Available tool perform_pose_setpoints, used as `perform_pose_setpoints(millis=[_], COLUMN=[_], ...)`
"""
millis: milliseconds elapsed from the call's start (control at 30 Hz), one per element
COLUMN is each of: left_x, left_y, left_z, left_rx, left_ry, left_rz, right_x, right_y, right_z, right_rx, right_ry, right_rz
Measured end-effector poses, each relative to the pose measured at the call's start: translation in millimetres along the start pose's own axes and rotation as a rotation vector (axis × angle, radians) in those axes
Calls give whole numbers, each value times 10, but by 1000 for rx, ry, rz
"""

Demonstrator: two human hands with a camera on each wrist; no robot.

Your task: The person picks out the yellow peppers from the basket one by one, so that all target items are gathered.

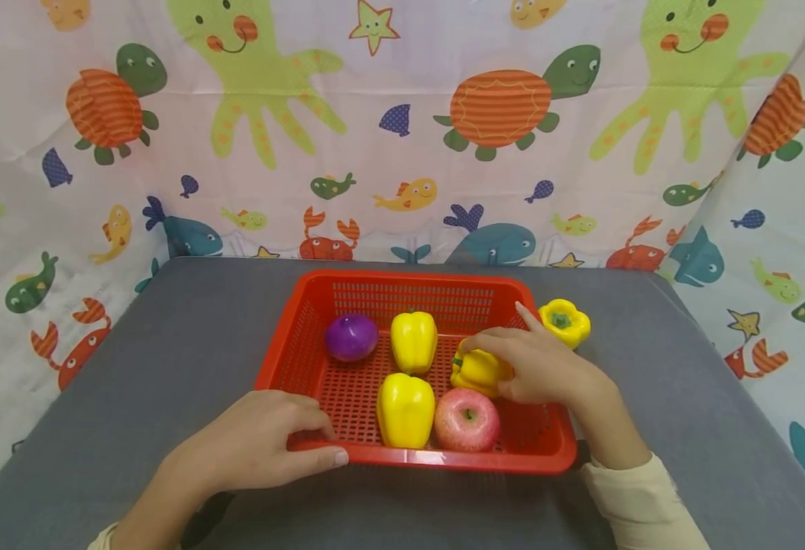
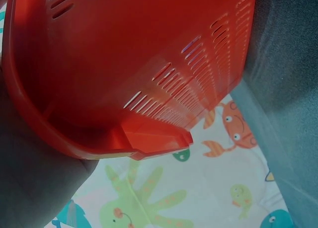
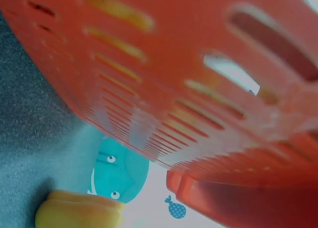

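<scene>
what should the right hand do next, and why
Perhaps the right hand should ease its grip on the held yellow pepper: it appears to be inside the red basket, beside the apple, while another yellow pepper sits outside.

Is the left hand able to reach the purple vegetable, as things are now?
Probably yes: the left hand holds the red basket by its rim, but nothing visible blocks its way to the purple vegetable.

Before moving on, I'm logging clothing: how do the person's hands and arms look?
The left hand and right hand are bare: no gloves or rings visible. The right sleeve is cream, stopping short of the hand; only a sliver of left sleeve shows. Something dark under the left forearm is unclear.
</scene>
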State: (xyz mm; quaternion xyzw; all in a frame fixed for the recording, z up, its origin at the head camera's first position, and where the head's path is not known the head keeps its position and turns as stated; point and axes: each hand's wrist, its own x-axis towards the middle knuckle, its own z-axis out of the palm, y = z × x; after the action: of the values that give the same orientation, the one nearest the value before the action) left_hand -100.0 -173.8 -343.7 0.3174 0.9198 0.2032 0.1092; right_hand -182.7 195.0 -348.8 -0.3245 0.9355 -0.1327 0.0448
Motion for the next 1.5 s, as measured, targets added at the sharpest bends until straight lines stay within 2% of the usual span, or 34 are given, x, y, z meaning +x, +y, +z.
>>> perform_pose_setpoints(millis=[133,300,567,800,967,1267,1500], left_x=[-5,7,6,1,-5,-8,-4], left_y=[-2,-3,-5,-6,-6,-18,-8], left_z=[-1,-2,0,-14,-15,10,5], left_rx=[1,6,-6,-5,-12,1,-4], left_ry=[4,2,12,0,-1,6,13], left_rz=[-3,-4,10,-1,-10,8,6], right_x=[24,62,80,73,92,85,74], right_y=[-29,-63,-69,-73,-71,-46,-11], right_z=[12,47,91,106,110,84,52], right_rx=[20,11,-52,-141,-113,-51,14], right_ry=[24,48,83,56,70,56,66], right_rz=[-24,4,27,-21,-30,18,6])
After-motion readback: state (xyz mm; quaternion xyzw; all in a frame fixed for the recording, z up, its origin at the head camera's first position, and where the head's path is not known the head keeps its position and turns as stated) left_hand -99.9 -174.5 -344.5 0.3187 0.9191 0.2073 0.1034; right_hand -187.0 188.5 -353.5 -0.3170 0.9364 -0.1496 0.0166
